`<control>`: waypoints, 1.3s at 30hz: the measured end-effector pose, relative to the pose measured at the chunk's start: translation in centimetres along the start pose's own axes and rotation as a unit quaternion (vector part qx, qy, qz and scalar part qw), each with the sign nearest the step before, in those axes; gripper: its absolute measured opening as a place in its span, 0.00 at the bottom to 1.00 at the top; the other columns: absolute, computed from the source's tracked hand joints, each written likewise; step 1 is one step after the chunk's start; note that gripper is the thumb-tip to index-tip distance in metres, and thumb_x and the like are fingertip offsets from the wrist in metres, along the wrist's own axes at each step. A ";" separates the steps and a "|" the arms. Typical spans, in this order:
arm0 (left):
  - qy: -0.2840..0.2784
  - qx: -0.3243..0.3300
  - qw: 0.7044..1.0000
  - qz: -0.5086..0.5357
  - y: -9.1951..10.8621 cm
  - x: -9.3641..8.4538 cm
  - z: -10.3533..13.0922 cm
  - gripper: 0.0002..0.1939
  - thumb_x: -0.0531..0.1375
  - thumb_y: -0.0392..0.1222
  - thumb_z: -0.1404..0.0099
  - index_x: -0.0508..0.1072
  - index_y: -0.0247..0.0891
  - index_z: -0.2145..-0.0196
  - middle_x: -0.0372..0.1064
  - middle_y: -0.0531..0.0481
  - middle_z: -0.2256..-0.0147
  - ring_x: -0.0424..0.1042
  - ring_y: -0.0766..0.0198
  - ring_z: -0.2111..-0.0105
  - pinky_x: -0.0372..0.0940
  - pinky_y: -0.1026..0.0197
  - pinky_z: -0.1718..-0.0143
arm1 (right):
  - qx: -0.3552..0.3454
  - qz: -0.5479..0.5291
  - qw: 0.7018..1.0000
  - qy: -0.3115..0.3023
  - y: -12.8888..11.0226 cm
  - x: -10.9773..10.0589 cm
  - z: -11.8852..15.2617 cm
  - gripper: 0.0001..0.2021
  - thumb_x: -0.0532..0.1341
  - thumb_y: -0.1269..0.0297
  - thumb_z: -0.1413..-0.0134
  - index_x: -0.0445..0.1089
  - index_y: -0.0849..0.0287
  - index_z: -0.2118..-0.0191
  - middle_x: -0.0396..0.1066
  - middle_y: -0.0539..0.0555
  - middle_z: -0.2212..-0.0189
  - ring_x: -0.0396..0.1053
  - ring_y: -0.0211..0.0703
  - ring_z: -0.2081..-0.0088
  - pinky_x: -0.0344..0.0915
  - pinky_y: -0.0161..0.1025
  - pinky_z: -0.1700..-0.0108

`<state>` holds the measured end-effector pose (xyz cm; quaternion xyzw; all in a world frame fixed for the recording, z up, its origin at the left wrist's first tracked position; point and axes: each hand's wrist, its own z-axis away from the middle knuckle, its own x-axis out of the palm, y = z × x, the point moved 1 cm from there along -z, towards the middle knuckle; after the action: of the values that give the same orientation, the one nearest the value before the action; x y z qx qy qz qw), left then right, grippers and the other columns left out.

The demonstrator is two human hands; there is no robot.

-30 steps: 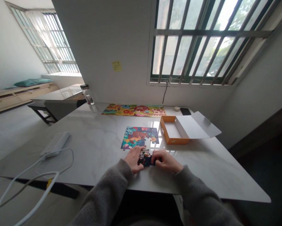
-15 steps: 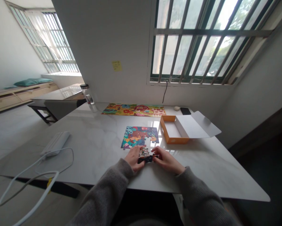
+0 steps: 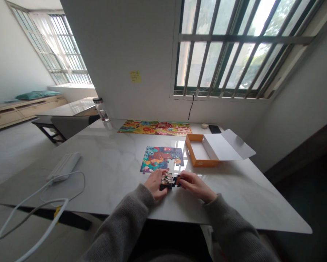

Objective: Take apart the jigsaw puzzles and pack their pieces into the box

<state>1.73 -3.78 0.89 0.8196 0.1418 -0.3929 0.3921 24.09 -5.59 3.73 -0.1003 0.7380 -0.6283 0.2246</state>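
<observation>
- Two hands met low over the table, the left hand with its fingers curled round a stack of pieces, the right hand pinching one loose piece between thumb and fingertips
- The loose piece sat at the tips of the right fingers, just right of the stack; whether the two touched was too small to tell
- The part-built puzzle lay flat just beyond the left fingers, its long axis running left to right, with a ragged gap in its near right part, ahead of the space between the hands
- Of the two, the left hand was nearer the puzzle, its fingertips right by the near edge; contact there could not be made out
- The loose piece was dark with an orange patch and had knobbed edges; the stack showed pale edges between dark layers
- The puzzle's printed face was teal, purple and brown, crossed by wavy seams
- Farther past the fingers stretched a long, bright picture strip; beyond the right fingers, off to the right, stood an orange-walled box, its white lid folded back on the glossy, marbled tabletop
</observation>
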 end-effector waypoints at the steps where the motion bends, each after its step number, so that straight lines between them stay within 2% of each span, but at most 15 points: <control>1: 0.001 0.002 1.000 0.000 0.0 0.0 0.0 0.33 0.61 0.37 0.49 0.58 0.36 0.45 0.64 0.40 0.51 0.65 0.49 0.51 0.63 0.45 0.46 | -0.005 -0.006 1.000 -0.003 0.1 0.1 0.0 0.12 0.61 0.54 0.41 0.69 0.60 0.66 0.65 0.49 0.71 0.63 0.36 0.71 0.60 0.35 0.68; 5: -0.002 0.005 1.000 0.000 0.0 0.0 0.1 0.34 0.61 0.35 0.50 0.58 0.35 0.44 0.64 0.39 0.51 0.64 0.49 0.50 0.62 0.46 0.45 | 0.008 -0.056 0.998 0.007 0.6 0.6 0.0 0.13 0.63 0.55 0.43 0.66 0.58 0.60 0.67 0.50 0.68 0.66 0.37 0.71 0.64 0.37 0.68; 7: -0.005 0.005 1.000 0.003 0.0 0.0 0.1 0.36 0.61 0.35 0.52 0.58 0.36 0.44 0.64 0.40 0.51 0.65 0.49 0.50 0.61 0.46 0.45 | -0.001 -0.039 0.999 0.021 0.6 0.7 0.1 0.11 0.64 0.58 0.44 0.65 0.58 0.61 0.68 0.50 0.68 0.66 0.38 0.69 0.65 0.37 0.66; 11: -0.017 0.008 1.000 0.009 -0.1 0.0 0.1 0.39 0.64 0.37 0.55 0.57 0.38 0.44 0.64 0.41 0.50 0.65 0.47 0.50 0.61 0.45 0.45 | -0.049 0.101 0.993 0.034 0.2 1.5 0.4 0.03 0.61 0.69 0.45 0.65 0.58 0.67 0.66 0.49 0.70 0.64 0.38 0.68 0.62 0.37 0.64; 14: -0.023 0.005 1.000 0.004 -0.1 0.0 0.0 0.38 0.66 0.40 0.54 0.59 0.37 0.45 0.64 0.40 0.50 0.65 0.47 0.50 0.62 0.45 0.46 | -0.072 0.200 0.976 0.043 0.2 2.2 0.4 0.04 0.60 0.72 0.47 0.64 0.57 0.68 0.62 0.47 0.72 0.60 0.38 0.69 0.59 0.36 0.66; 17: -0.019 -0.003 1.000 -0.008 0.0 0.1 0.0 0.34 0.65 0.41 0.50 0.60 0.38 0.46 0.65 0.40 0.52 0.66 0.47 0.51 0.63 0.45 0.46 | -0.050 0.233 0.970 0.047 0.7 2.9 0.3 0.06 0.60 0.73 0.47 0.63 0.56 0.65 0.60 0.45 0.74 0.58 0.37 0.72 0.56 0.35 0.68; 22: -0.022 -0.010 1.000 -0.014 0.1 0.1 0.0 0.30 0.61 0.39 0.49 0.61 0.35 0.47 0.65 0.39 0.52 0.66 0.47 0.51 0.62 0.44 0.46 | -0.041 0.185 0.981 0.031 0.5 3.1 0.4 0.07 0.58 0.71 0.44 0.60 0.55 0.60 0.64 0.45 0.73 0.61 0.36 0.73 0.57 0.34 0.69; 26: -0.023 -0.021 1.000 0.004 0.3 -0.2 -0.1 0.29 0.60 0.38 0.48 0.62 0.34 0.48 0.66 0.39 0.53 0.66 0.48 0.52 0.63 0.45 0.47 | -0.054 0.169 0.981 0.075 0.2 2.1 0.0 0.09 0.54 0.67 0.38 0.61 0.56 0.53 0.65 0.47 0.71 0.62 0.38 0.71 0.59 0.36 0.67; 30: -0.013 -0.013 1.000 0.023 0.3 -0.7 -0.1 0.29 0.59 0.36 0.49 0.63 0.33 0.48 0.67 0.39 0.53 0.67 0.49 0.53 0.64 0.45 0.47 | -0.055 0.225 0.966 0.118 0.7 0.8 -0.7 0.08 0.53 0.68 0.37 0.68 0.58 0.56 0.66 0.51 0.69 0.63 0.40 0.69 0.60 0.37 0.64; 35: -0.007 -0.024 0.999 0.026 -0.6 -1.6 1.0 0.30 0.58 0.36 0.50 0.63 0.36 0.47 0.67 0.42 0.53 0.66 0.49 0.52 0.63 0.46 0.47 | -0.065 0.276 0.954 0.099 1.6 0.4 -1.9 0.09 0.54 0.70 0.39 0.71 0.58 0.57 0.67 0.53 0.65 0.65 0.41 0.64 0.62 0.38 0.60; 39: 0.024 -0.039 0.999 0.017 -1.7 -2.2 1.9 0.28 0.57 0.36 0.50 0.64 0.36 0.49 0.66 0.43 0.54 0.65 0.48 0.50 0.58 0.43 0.41 | -0.054 0.349 0.931 0.095 2.0 1.1 -3.5 0.09 0.56 0.69 0.39 0.71 0.59 0.55 0.67 0.55 0.64 0.66 0.44 0.61 0.63 0.41 0.56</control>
<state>-1.62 -3.96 0.89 0.8151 0.1522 -0.3610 0.4267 21.79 -2.57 1.94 0.2120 0.7770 -0.4763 0.3529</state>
